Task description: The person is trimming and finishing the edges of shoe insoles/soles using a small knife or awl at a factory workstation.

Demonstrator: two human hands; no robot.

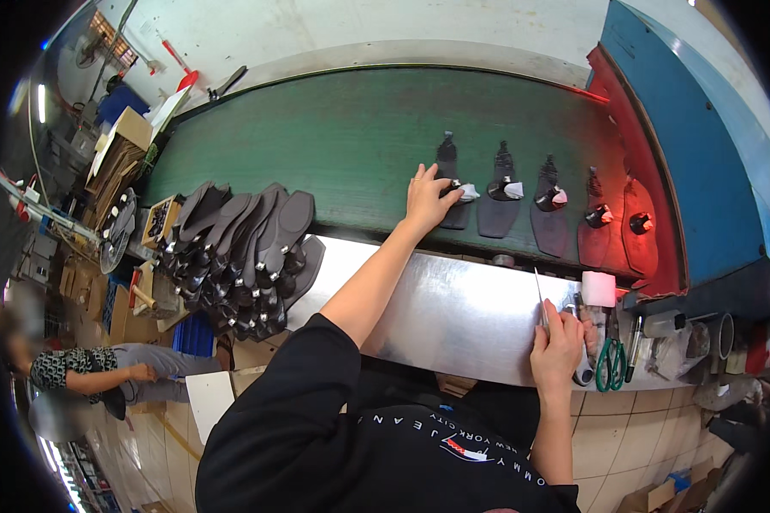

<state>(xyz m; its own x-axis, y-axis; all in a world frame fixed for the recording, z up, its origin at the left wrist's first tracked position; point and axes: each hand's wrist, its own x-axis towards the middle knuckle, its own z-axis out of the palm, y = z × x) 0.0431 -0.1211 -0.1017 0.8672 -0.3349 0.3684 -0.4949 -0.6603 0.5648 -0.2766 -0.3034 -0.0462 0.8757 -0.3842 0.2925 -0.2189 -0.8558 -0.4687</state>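
Observation:
My left hand (428, 198) reaches over the green conveyor belt (316, 128), its thumb and fingers closed at the strap of a black sandal (455, 218). White paper is tucked under that strap. My right hand (558, 349) is over the metal worktop (453, 316), closed around a thin, pointed metal tool (539, 289) whose tip points away from me. The tool's exact kind is hidden by my fingers. To the right of the held sandal, several more sandals (498, 215) lie in a row, stuffed with white or pinkish paper.
A blue machine housing (684, 145) with a red-lit opening stands right. At left is a pile of black sandals (239, 248). Green-handled scissors (611, 363), a marker pen (634, 349) and a white roll (599, 289) lie right of my right hand. A person (103, 372) is far left.

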